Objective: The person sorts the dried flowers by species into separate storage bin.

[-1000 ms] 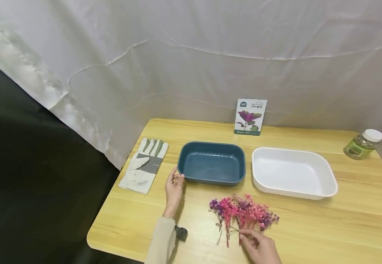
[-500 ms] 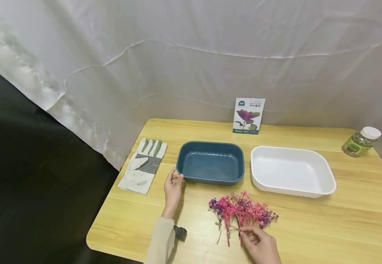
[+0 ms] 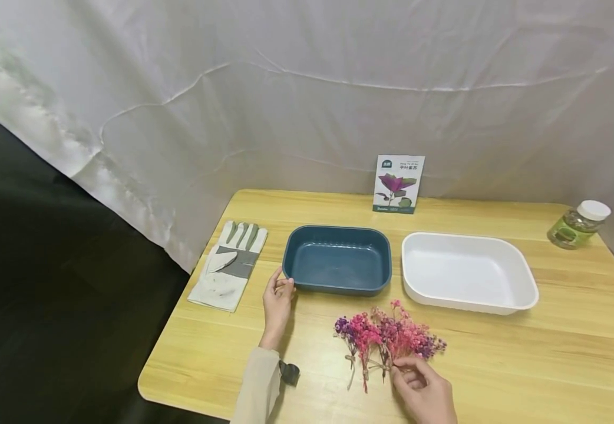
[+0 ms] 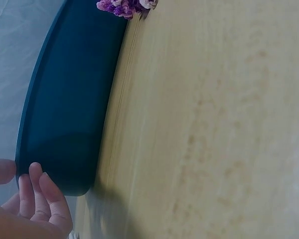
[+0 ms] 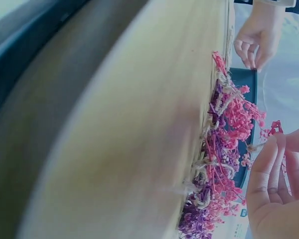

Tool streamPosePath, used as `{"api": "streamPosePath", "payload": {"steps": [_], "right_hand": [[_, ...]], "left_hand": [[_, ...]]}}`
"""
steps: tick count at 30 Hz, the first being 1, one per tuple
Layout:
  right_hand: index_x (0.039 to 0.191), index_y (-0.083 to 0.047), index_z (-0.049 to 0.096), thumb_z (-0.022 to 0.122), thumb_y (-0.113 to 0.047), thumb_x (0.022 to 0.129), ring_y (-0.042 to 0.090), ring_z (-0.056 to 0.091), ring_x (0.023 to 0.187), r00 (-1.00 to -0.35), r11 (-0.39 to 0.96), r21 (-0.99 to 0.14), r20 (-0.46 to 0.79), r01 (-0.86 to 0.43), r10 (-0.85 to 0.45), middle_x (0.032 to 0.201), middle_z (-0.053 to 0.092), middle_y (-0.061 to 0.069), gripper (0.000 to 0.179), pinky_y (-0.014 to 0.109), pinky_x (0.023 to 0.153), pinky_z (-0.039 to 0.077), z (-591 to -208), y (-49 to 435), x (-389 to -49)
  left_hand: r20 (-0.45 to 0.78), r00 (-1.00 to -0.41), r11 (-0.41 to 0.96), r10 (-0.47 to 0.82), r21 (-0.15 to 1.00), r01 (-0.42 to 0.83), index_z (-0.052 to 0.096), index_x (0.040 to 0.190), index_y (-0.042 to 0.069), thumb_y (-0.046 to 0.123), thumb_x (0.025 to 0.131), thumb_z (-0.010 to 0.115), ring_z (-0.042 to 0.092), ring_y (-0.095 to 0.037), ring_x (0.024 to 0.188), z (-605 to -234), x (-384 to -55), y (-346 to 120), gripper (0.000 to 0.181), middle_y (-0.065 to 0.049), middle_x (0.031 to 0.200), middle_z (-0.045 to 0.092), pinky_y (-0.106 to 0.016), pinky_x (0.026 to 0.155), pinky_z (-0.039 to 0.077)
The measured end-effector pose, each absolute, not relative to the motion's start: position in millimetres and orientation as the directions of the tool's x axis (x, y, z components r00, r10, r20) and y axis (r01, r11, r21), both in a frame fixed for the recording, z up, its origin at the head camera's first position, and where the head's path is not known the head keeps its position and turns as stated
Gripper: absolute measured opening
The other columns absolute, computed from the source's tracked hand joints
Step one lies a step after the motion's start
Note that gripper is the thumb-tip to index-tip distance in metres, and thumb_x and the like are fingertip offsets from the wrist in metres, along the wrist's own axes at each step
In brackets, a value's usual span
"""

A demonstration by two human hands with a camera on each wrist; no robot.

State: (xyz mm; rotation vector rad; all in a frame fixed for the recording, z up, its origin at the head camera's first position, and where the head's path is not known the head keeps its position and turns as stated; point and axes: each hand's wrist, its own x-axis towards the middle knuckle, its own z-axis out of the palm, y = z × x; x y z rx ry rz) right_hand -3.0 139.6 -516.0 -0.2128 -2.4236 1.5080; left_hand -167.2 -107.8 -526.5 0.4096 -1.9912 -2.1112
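My left hand (image 3: 277,303) holds the near left corner of a dark blue rectangular dish (image 3: 339,265). In the left wrist view, its thumb and fingers (image 4: 54,196) meet at the dish's rim. My right hand (image 3: 425,386) pinches the stem end of a small pink dried flower bunch (image 3: 406,337) between thumb and fingertips; the right wrist view shows the red stem tip (image 5: 275,127) poking out above them. Close beside it on the table lie several more dried flower bunches (image 3: 364,333), pink and purple, their stems tied with twine. The dish's inside is bare.
A white rectangular dish (image 3: 468,271) stands right of the blue one. A pair of work gloves (image 3: 227,268) lies at the left. At the back, a seed packet (image 3: 398,184) leans against the grey curtain, and a white-lidded jar (image 3: 577,225) stands far right on the wooden table (image 3: 567,365).
My right hand has moved slightly up and to the right, drawing the pinched pink bunch away from the others. My left hand stays at the blue dish's corner.
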Motion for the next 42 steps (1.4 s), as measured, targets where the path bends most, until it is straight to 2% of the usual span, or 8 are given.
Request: {"api": "streamPosePath", "payload": {"steps": [4,14,21,25,30,38,42], "right_hand": [[0.088,-0.005,0.069,0.074,0.011,0.074,-0.004,0.057,0.061,-0.946,0.424,-0.905,0.174,-0.044,0.273,0.07,0.068,0.004,0.022,0.012,0.054,0.051,-513.9,140.1,-4.4],[0.095,-0.004,0.069,0.072,0.01,0.076,-0.002,0.06,0.066,-0.96,0.394,-0.919,0.09,0.023,0.266,0.081,0.07,0.007,0.023,0.015,0.059,0.054,-501.6,140.6,-10.1],[0.097,-0.004,0.069,0.073,0.008,0.077,0.0,0.058,0.063,-0.961,0.39,-0.921,0.102,0.007,0.257,0.076,0.068,0.004,0.023,0.016,0.057,0.053,-501.8,143.1,-23.9],[0.099,-0.002,0.069,0.072,0.008,0.078,0.002,0.059,0.063,-0.965,0.346,-0.938,0.101,-0.012,0.241,0.078,0.069,0.009,0.024,0.016,0.057,0.054,-501.0,144.6,-34.9],[0.101,0.0,0.069,0.072,0.009,0.078,0.001,0.06,0.066,-0.968,0.307,-0.952,0.065,0.012,0.241,0.082,0.069,0.006,0.025,0.016,0.059,0.054,-499.3,144.0,-49.6],[0.104,0.0,0.069,0.071,0.005,0.081,0.0,0.059,0.07,-0.974,0.292,-0.956,0.053,0.015,0.222,0.082,0.069,0.001,0.024,0.015,0.062,0.055,-497.7,141.9,-72.7],[0.107,-0.001,0.069,0.071,0.003,0.083,0.0,0.06,0.074,-0.976,0.273,-0.962,0.035,0.026,0.216,0.088,0.069,0.006,0.024,0.014,0.066,0.055,-495.4,140.1,-82.7]], "left_hand": [[-0.046,-0.937,-0.052,-0.345,0.998,-0.03,0.047,0.141,-0.002,0.003,0.095,0.059,0.058,-0.001,0.073,-528.1,-168.0,-107.7,0.048,0.0,0.089,0.054,-0.012,0.072,0.053],[-0.067,-0.94,-0.07,-0.334,0.996,-0.046,0.046,0.141,-0.003,0.002,0.095,0.059,0.059,-0.005,0.075,-521.5,-165.9,-108.4,0.048,0.0,0.089,0.054,-0.013,0.073,0.053],[-0.057,-0.946,-0.062,-0.32,0.997,-0.039,0.045,0.138,-0.009,-0.002,0.094,0.057,0.061,-0.011,0.075,-504.2,-159.0,-106.7,0.046,-0.004,0.088,0.055,-0.017,0.073,0.054],[-0.05,-0.942,-0.078,-0.332,0.997,-0.025,0.045,0.14,-0.006,-0.001,0.094,0.058,0.059,-0.005,0.073,-515.1,-162.4,-107.2,0.047,-0.002,0.088,0.055,-0.013,0.07,0.052],[-0.045,-0.939,-0.062,-0.342,0.998,-0.025,0.045,0.142,-0.002,0.004,0.095,0.058,0.058,-0.001,0.072,-526.6,-165.8,-107.2,0.049,-0.001,0.089,0.055,-0.012,0.071,0.052],[-0.037,-0.939,-0.067,-0.343,0.998,-0.015,0.045,0.142,0.0,0.004,0.096,0.058,0.059,-0.001,0.073,-532.2,-166.2,-107.5,0.049,-0.001,0.09,0.056,-0.014,0.074,0.053],[-0.027,-0.941,-0.069,-0.339,0.998,-0.003,0.045,0.142,0.0,0.004,0.096,0.059,0.06,-0.002,0.073,-532.6,-166.1,-107.9,0.049,-0.003,0.09,0.056,-0.014,0.073,0.053]]}}
